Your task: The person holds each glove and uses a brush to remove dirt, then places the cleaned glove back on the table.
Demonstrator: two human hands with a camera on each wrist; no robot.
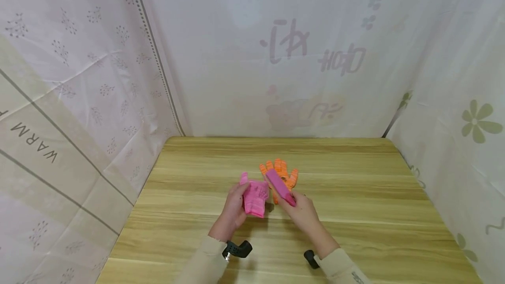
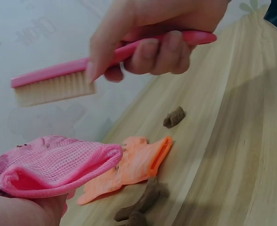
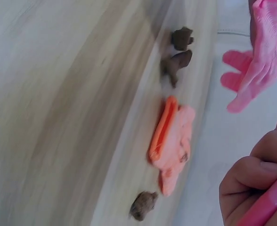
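Note:
My left hand [image 1: 234,209] holds a pink knitted glove [image 1: 255,198] with the thumb on top. Its open cuff shows in the left wrist view, with a few dark specks on the knit. In my right hand [image 1: 303,211] I grip the handle of a pink brush [image 1: 279,183]. The pale bristles [image 2: 53,89] face down above the pink glove, apart from it. An orange glove [image 1: 293,179] lies on the table beyond my hands, partly covered by the brush in the head view. Dark marks show on it in the right wrist view.
Brown lumps lie on the wooden table [image 1: 189,222] around the orange glove: one lump [image 2: 175,117] on one side, a longer lump [image 2: 145,200] and a smaller lump [image 3: 182,38] on the other. Printed curtains [image 1: 221,56] hang behind the table and along both sides.

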